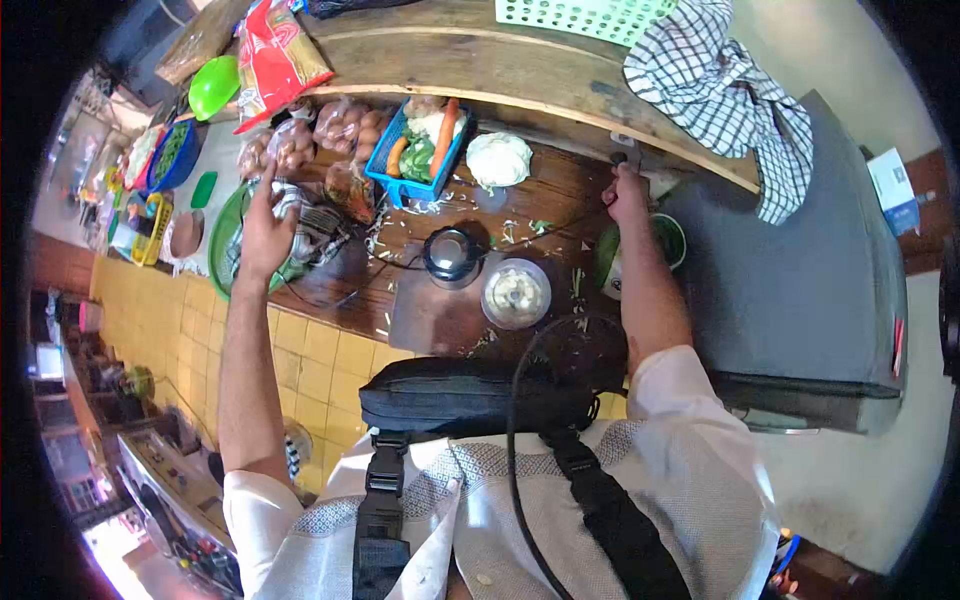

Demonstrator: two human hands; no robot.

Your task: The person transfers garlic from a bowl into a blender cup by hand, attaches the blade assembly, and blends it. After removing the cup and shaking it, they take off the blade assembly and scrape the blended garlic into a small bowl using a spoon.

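My left hand (pixel 268 232) is open, its fingers stretched out above a green basin (pixel 222 250) and the checked cloth (pixel 312 225) beside it. At the back right of the wooden table, my right hand (pixel 626 192) is closed on what looks like a black plug (pixel 619 159), at a pale socket on the ledge's edge; the fingers hide part of it. A dark cord runs towards that hand from the black-rimmed chopper motor unit (pixel 452 255). Near it stands a clear chopper bowl (pixel 516 293) holding pale pieces. Under my right forearm is a green container (pixel 668 241), partly covered.
A blue basket (pixel 404 187) of vegetables, a cabbage (pixel 499 160) and bagged eggs (pixel 345 126) line the back. Vegetable scraps litter the table (pixel 420 310). Above runs a wooden ledge (pixel 480 65) with a noodle packet (pixel 278 60) and checked towel (pixel 700 80). A grey-topped unit (pixel 790 270) stands right.
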